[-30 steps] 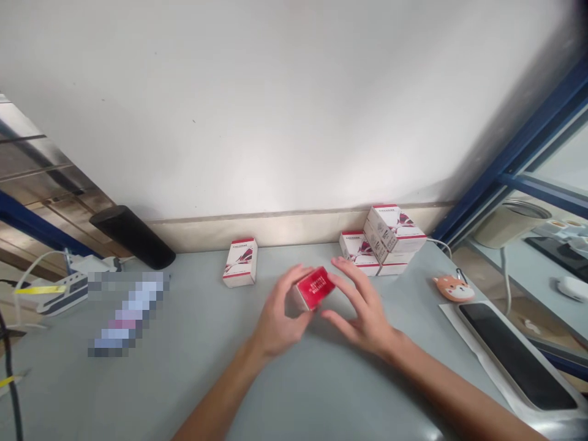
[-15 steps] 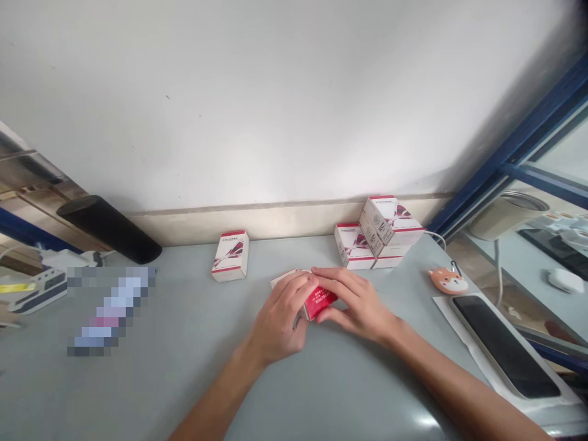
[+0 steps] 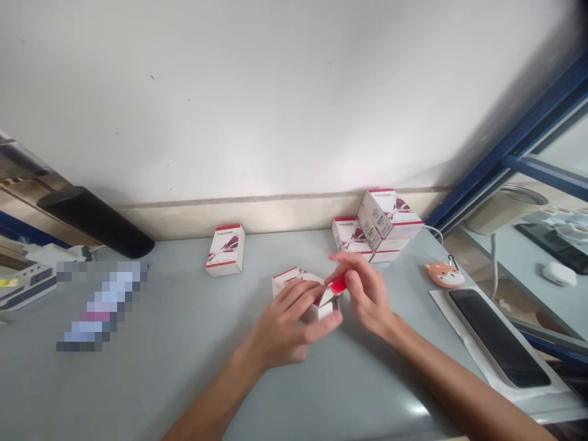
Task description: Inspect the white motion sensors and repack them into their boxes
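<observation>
We log the white-and-red carton [image 3: 296, 283] held between both hands just above the grey table top [image 3: 193, 392], its red end flap [image 3: 339, 285] apparently lifted open. Our right hand [image 3: 367, 294] pinches that flap between thumb and forefinger, while the curled fingers [image 3: 294, 295] of our left hand [image 3: 282, 334] grip the carton from above. The lone matching carton [image 3: 225, 250] and the stacked matching cartons [image 3: 377, 223] by the wall appear closed and untouched.
</observation>
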The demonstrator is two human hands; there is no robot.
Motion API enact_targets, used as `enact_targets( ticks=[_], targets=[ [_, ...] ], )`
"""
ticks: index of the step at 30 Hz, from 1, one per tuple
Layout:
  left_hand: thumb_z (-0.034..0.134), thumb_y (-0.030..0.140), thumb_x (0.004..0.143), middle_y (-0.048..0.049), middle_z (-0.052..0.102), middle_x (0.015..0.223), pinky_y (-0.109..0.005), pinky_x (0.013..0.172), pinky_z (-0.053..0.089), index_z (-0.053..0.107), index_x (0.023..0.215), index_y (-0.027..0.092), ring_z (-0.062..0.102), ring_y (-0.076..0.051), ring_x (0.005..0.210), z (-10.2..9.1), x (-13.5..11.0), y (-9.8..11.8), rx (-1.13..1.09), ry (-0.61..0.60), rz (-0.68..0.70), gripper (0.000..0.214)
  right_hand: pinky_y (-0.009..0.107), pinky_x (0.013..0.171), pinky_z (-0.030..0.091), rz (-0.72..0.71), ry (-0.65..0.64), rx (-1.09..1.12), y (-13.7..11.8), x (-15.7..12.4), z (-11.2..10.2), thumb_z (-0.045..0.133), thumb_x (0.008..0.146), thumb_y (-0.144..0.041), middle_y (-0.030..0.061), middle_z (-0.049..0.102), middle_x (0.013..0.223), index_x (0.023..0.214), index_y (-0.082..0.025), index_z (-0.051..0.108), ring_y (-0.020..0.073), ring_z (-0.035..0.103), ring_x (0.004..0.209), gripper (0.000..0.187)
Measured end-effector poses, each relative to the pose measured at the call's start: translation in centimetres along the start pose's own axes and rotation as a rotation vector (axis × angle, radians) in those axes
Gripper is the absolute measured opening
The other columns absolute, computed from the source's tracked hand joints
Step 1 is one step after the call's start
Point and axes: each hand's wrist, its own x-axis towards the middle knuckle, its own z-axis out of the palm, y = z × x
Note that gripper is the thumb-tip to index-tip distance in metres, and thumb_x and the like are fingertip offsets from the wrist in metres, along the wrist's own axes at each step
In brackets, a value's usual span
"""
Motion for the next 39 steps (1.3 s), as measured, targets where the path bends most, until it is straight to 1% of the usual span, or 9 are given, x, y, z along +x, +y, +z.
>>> enact_targets(
  ticks=[3, 7, 10, 14, 19, 24, 28, 33, 39],
  targets=[
    [0.056, -0.004, 0.078, -0.0093, 0.067, 0.121, -0.058, 0.110, 0.056, 0.057, 0.142, 0.037, 0.067, -0.029, 0.124, 0.3, 0.0, 0.4, -0.022, -0.021, 0.045, 0.076, 0.025, 0.057, 0.052, 0.288, -0.022, 0.119, 0.1, 0.4, 0.8, 0.054, 0.107, -0.054, -0.0029, 0.062, 0.074, 0.120, -0.025, 0.067, 0.0142, 0.059, 0.061, 0.035],
    [0.052, -0.004, 0.081, -0.0134, 0.067, 0.119, -0.053, 0.107, 0.059, 0.061, 0.141, 0.026, 0.065, -0.031, 0.126, 0.4, 0.3, 0.6, -0.032, 0.035, -0.010, 0.068, 0.024, 0.057, 0.053, 0.480, -0.163, 0.261, 0.1, 1.1, 1.0, 0.052, 0.105, -0.063, 0.0002, 0.064, 0.087, 0.114, -0.023, 0.071, 0.0135, 0.062, 0.066, 0.045],
    [0.055, -0.002, 0.082, -0.0146, 0.064, 0.117, -0.049, 0.101, 0.062, 0.062, 0.136, 0.022, 0.066, -0.030, 0.122, 0.1, 0.6, 0.5, 0.018, 0.113, -0.069, 0.059, 0.027, 0.066, 0.059, 0.401, -0.102, 0.297, -0.2, 1.0, 0.5, 0.045, 0.107, -0.064, 0.0046, 0.067, 0.101, 0.129, -0.025, 0.064, 0.0169, 0.067, 0.079, 0.048],
    [0.068, 0.009, 0.088, -0.0119, 0.061, 0.109, -0.035, 0.074, 0.065, 0.060, 0.139, 0.023, 0.068, -0.023, 0.093, -0.6, 0.6, 0.0, 0.088, 0.212, -0.230, 0.054, 0.038, 0.089, 0.064, 0.187, -0.147, 0.215, -1.0, 0.4, 0.6, 0.067, 0.100, -0.052, 0.0102, 0.063, 0.129, 0.149, -0.032, 0.046, 0.0225, 0.069, 0.108, 0.056],
    [0.074, 0.015, 0.087, -0.0113, 0.061, 0.107, -0.031, 0.066, 0.061, 0.061, 0.129, 0.023, 0.066, -0.022, 0.087, -0.9, 0.4, -0.4, 0.115, 0.240, -0.271, 0.045, 0.040, 0.090, 0.065, 0.030, -0.061, 0.033, -1.2, -0.4, 1.5, 0.062, 0.105, -0.035, 0.0070, 0.071, 0.113, 0.139, -0.030, 0.054, 0.0220, 0.072, 0.103, 0.035],
    [0.073, 0.019, 0.091, -0.0077, 0.057, 0.100, -0.027, 0.053, 0.054, 0.057, 0.095, 0.023, 0.064, -0.018, 0.078, -0.8, 0.5, -0.5, 0.068, 0.251, -0.239, 0.017, 0.034, 0.078, 0.063, -0.056, 0.059, -0.133, 0.0, -0.2, 0.9, 0.051, 0.108, -0.023, 0.0051, 0.069, 0.102, 0.121, -0.028, 0.062, 0.0182, 0.070, 0.086, 0.018],
    [0.074, 0.022, 0.093, -0.0074, 0.063, 0.104, -0.028, 0.059, 0.059, 0.055, 0.095, 0.024, 0.070, -0.017, 0.081, -0.6, 0.5, -0.6, -0.036, 0.279, -0.287, 0.019, 0.037, 0.083, 0.063, -0.160, 0.015, -0.356, 0.4, 0.1, 0.5, 0.049, 0.105, -0.017, 0.0090, 0.063, 0.116, 0.112, -0.029, 0.072, 0.0209, 0.071, 0.097, 0.027],
    [0.078, 0.027, 0.092, -0.0067, 0.070, 0.108, -0.029, 0.066, 0.060, 0.061, 0.094, 0.024, 0.073, -0.018, 0.083, -0.4, 0.2, -0.4, -0.040, 0.272, -0.395, 0.018, 0.043, 0.091, 0.063, -0.198, -0.043, -0.471, -0.6, 0.0, 0.4, 0.061, 0.103, -0.027, 0.0114, 0.059, 0.129, 0.126, -0.030, 0.071, 0.0256, 0.069, 0.109, 0.026],
    [0.082, 0.030, 0.091, -0.0055, 0.074, 0.108, -0.033, 0.078, 0.062, 0.060, 0.096, 0.025, 0.075, -0.020, 0.090, -0.1, -0.2, -0.6, -0.036, 0.303, -0.526, 0.023, 0.041, 0.080, 0.063, -0.164, -0.148, -0.594, -1.3, 0.4, -0.4, 0.057, 0.106, -0.035, 0.0110, 0.062, 0.127, 0.135, -0.032, 0.069, 0.0229, 0.069, 0.095, 0.032]
  ],
)
